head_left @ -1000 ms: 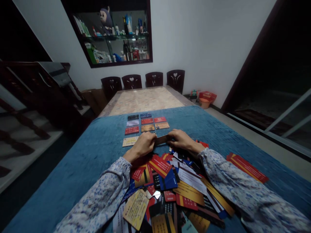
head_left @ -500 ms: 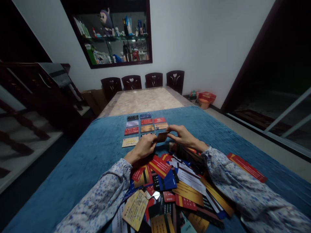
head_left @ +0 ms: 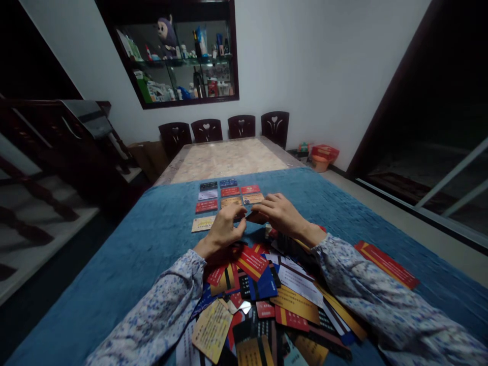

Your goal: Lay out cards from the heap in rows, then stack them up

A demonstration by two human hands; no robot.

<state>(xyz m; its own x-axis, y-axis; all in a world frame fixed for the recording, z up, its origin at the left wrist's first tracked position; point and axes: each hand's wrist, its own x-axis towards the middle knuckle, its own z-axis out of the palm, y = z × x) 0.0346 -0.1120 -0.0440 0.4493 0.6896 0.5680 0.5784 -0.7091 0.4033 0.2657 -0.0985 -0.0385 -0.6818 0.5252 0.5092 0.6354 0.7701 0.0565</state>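
My right hand (head_left: pixel 280 214) pinches a dark card (head_left: pixel 257 218), held tilted just above the blue cloth. Close to its left edge is my left hand (head_left: pixel 224 230), thumb and curled fingers apart, with nothing visibly gripped between them. Beyond the hands, several cards lie in neat rows, among them a yellow card (head_left: pixel 202 224), a red card (head_left: pixel 206 206) and a card with a small figure on it (head_left: pixel 252 199). Nearer me, between my forearms, spreads a loose heap of overlapping cards, with a blue card (head_left: pixel 264 284) and a gold card (head_left: pixel 295 303) in it.
A blue cloth (head_left: pixel 152 244) covers the near part of the long table (head_left: pixel 229 155). One large red card (head_left: pixel 387 264) lies apart on the right, beside my right sleeve. Dark chairs (head_left: pixel 241 126) stand at the far end, below a wall cabinet (head_left: pixel 179 61).
My left hand has let go of the card and its fingers have parted. My right hand has shifted slightly left over the card, which now tilts more.
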